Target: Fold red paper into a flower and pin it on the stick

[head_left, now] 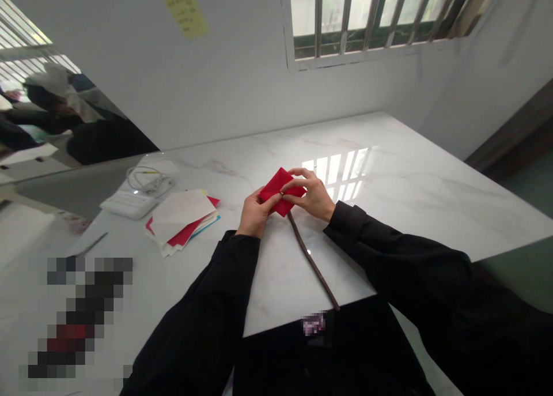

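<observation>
Between my hands, a little above the tabletop, is a red square of folded paper [280, 180], turned so a corner points away from me. My left hand [256, 212] grips its left side, thumb on top near the middle. Thumb and fingertips of my right hand [311, 193] pinch at the paper's centre and right side; creases run toward the middle. A thin brown stick [311, 262] lies on the table below the paper, its upper end near the paper's lower corner and its lower end at the table's front edge.
Loose paper sheets [184, 214] in white, red and blue lie to the left. Behind them are a white box-like device [129, 204] and a coiled white cable [149, 180]. A pen [93, 244] rests further left. A yellow note [187, 15] is on the wall beside a barred window [367, 18].
</observation>
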The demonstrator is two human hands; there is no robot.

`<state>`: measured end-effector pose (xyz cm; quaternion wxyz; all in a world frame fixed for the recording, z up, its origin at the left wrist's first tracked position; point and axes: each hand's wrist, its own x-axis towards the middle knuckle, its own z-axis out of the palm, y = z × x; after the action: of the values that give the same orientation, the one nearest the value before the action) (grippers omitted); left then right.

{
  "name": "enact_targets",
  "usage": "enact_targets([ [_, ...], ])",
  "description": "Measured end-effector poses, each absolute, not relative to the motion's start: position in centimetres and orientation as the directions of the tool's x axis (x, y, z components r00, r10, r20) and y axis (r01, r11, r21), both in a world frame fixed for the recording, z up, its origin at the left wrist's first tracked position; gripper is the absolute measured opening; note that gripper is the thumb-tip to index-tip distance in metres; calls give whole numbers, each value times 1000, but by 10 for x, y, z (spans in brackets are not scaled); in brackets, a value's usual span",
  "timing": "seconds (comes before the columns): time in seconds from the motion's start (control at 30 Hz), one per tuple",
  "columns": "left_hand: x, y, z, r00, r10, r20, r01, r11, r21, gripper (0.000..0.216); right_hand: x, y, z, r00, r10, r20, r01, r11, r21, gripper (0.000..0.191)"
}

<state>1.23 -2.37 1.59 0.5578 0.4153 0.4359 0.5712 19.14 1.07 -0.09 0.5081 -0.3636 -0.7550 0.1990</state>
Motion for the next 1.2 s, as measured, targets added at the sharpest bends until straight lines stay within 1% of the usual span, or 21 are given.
enact_targets([
  [0.17,11,-24,18,-15,998,-55,-277,49,960,50,192,11,0,-213,774,596,330,631,-702,12],
  [0.23,11,-23,17,-20,998,-52,-281,44,959,51,193,11,0,-218,765,606,330,642,-692,11],
  [0.4,11,-21,14,-49,998,-44,-271,29,962,48,193,12,-1,-264,725,636,324,688,-649,17],
  [0.53,10,-20,11,-42,998,-50,-264,37,964,47,193,11,1,-280,727,627,344,686,-641,12],
  [0.67,10,-20,12,-37,998,-58,-253,47,966,47,194,11,2,-265,748,609,362,663,-656,10],
  [0.8,11,-20,12,-40,997,-63,-243,51,969,47,194,11,3,-256,757,601,340,653,-677,10],
  [0.93,11,-20,11,-29,997,-66,-260,56,964,45,193,10,4,-277,757,592,324,654,-684,9],
  [1.2,10,-20,11,20,997,-70,-296,73,952,41,194,10,3,-265,792,550,298,610,-734,9],
])
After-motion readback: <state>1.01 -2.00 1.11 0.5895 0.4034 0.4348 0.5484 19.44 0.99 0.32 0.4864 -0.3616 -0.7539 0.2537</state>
